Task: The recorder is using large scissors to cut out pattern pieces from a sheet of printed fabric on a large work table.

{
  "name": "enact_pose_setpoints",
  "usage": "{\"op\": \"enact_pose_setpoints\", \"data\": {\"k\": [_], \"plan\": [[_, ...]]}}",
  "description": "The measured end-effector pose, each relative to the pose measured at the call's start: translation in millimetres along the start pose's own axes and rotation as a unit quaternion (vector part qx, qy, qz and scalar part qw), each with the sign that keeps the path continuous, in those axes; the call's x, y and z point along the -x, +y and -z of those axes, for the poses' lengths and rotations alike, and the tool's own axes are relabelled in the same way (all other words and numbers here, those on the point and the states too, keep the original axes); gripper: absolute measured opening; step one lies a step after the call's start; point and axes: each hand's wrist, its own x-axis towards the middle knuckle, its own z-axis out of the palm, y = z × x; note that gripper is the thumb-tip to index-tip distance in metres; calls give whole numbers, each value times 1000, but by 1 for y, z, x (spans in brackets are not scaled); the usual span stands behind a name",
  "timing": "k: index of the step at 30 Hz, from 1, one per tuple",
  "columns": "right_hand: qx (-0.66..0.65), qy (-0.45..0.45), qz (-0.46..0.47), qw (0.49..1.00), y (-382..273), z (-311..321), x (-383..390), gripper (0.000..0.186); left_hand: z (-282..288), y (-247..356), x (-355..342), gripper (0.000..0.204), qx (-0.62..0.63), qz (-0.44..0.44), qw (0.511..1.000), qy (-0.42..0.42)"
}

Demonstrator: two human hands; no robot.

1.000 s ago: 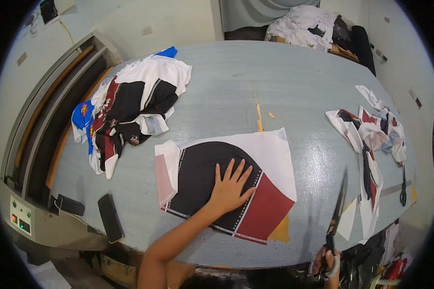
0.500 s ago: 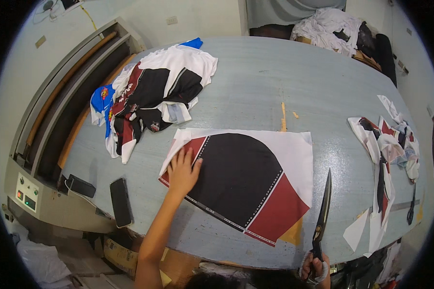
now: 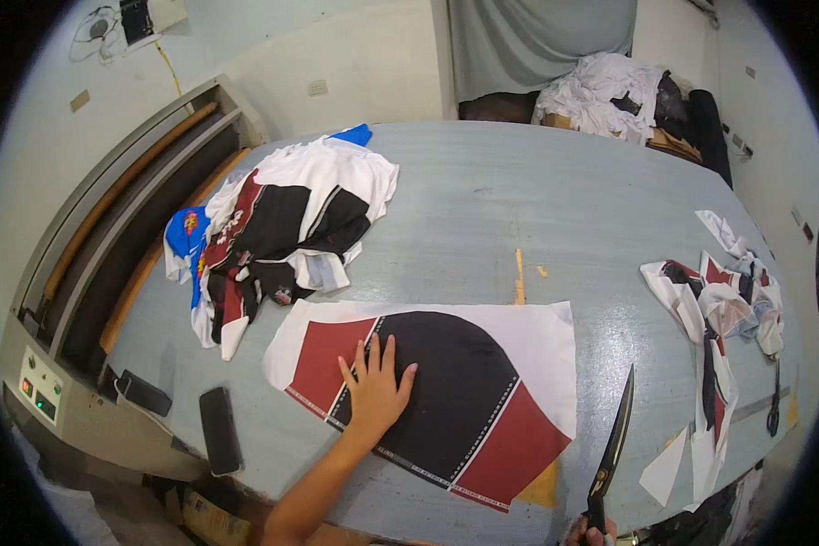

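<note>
My left hand (image 3: 378, 387) lies with fingers spread on a white fabric panel (image 3: 541, 346), which is printed with a black arched middle section (image 3: 460, 382) between two dark red sections (image 3: 514, 450) edged by patterned strips. The panel is flat on the pale blue-grey table (image 3: 555, 209). At the lower edge on the right, my right hand (image 3: 590, 532) is mostly cut off by the frame, gripping large black scissors (image 3: 612, 437) that point upward beside the panel.
A heap of printed garments (image 3: 296, 209) lies back left beside a roller machine (image 3: 73, 332). A phone (image 3: 218, 428) and black box (image 3: 144, 393) sit at the left edge. Fabric scraps (image 3: 710, 305) and smaller scissors (image 3: 773, 409) lie right. Fabric piles (image 3: 601, 91) stand behind.
The panel's folded left part has been spread flat. My left hand went from the middle to the left end, then slightly back rightward. The view has shifted, and my right hand shows less.
</note>
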Motion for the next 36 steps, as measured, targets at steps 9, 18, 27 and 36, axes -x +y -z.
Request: {"op": "enact_pose_setpoints", "data": {"k": [9,18,27,36], "plan": [[-30,-13,7,999,-16,-14,-7,35,5,3,-4,62,-71,-6,997,20],[-36,-61,-63,996,-26,-9,-2,43,-16,88,-40,72,21,-117,989,-92],[14,23,10,1000,-20,-2,39,32,-80,206,-43,72,138,-371,914,-89],[59,117,6,991,-32,-24,82,32,-69,147,-70,65,57,-208,975,-62]]}}
